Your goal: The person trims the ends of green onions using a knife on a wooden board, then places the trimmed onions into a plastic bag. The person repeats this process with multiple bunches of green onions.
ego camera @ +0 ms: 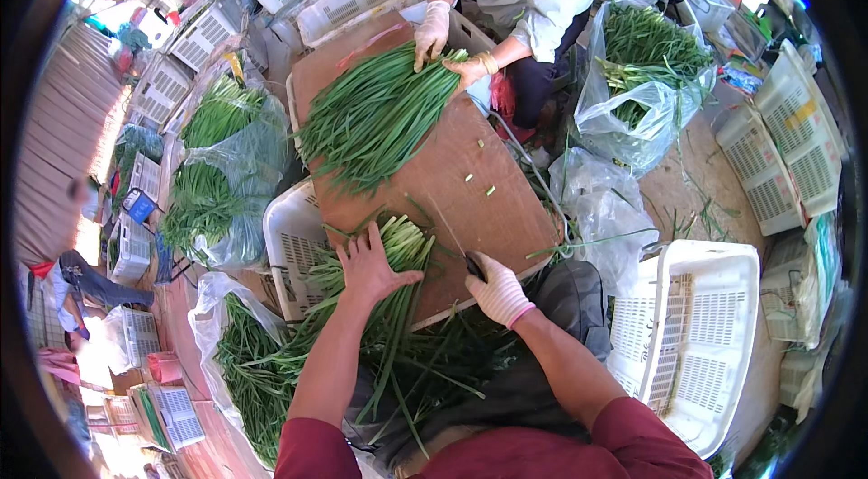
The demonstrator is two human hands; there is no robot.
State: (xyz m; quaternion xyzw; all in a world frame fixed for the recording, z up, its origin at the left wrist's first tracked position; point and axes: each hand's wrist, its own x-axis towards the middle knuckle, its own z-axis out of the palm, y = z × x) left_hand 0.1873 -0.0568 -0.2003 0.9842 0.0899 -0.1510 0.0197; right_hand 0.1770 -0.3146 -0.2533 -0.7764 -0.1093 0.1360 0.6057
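Bare and spread, my left hand (373,269) rests on top of a bunch of garlic chives (403,238), thumb and fingers apart. The pale cut ends of that bunch lie on a brown board (491,221), and its leaves trail down towards my lap. In a white knit glove, my right hand (498,289) grips the black handle of a knife (475,267). The knife's thin blade points away from me over the board, to the right of the bunch. Several short stem pieces (489,190) are scattered farther up the board.
Across the board, a person's gloved hands (434,34) hold a large pile of chives (386,116). Plastic bags of chives (224,167) stand at the left, and another bag (637,72) at the upper right. White plastic crates (705,336) stand at my right and around the area.
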